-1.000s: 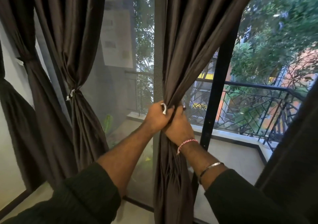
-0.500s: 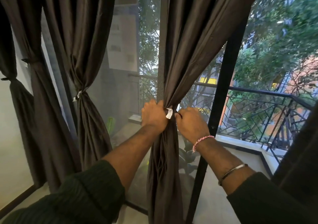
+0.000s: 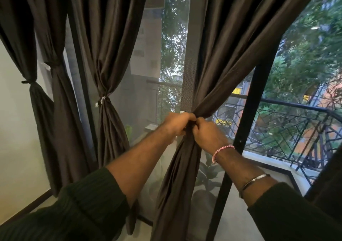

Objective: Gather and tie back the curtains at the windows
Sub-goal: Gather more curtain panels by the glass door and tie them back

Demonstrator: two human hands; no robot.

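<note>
Head view, centre of the frame: the left hand [image 3: 177, 122] and the right hand [image 3: 207, 135] meet at the waist of a dark brown curtain [image 3: 218, 55], both with fingers curled tight into the gathered cloth. The knuckles nearly touch, and the fabric is pinched between them into a narrow neck. Whether a tie sits under the fingers cannot be told, as the hands cover that spot. Above the grip the curtain fans out wide toward the top of the frame; below it the cloth hangs in loose folds down to the bottom edge. The right wrist wears a pink and white thread band [image 3: 222, 150], and further down the forearm a thin metal bangle [image 3: 254, 181]. Both arms come out of dark ribbed sleeves [image 3: 88, 203] at the lower corners.

Left of centre hangs a second curtain [image 3: 109, 55], already cinched at its middle with a small white tie [image 3: 101, 101]. Further left, two more dark panels hang gathered at the waist, one near the left edge knotted with a dark band [image 3: 27, 82]. A black window frame post [image 3: 248, 126] runs down just right of the hands. Through the glass on the right are a black metal balcony railing [image 3: 296, 122] and green trees [image 3: 305, 55].
</note>
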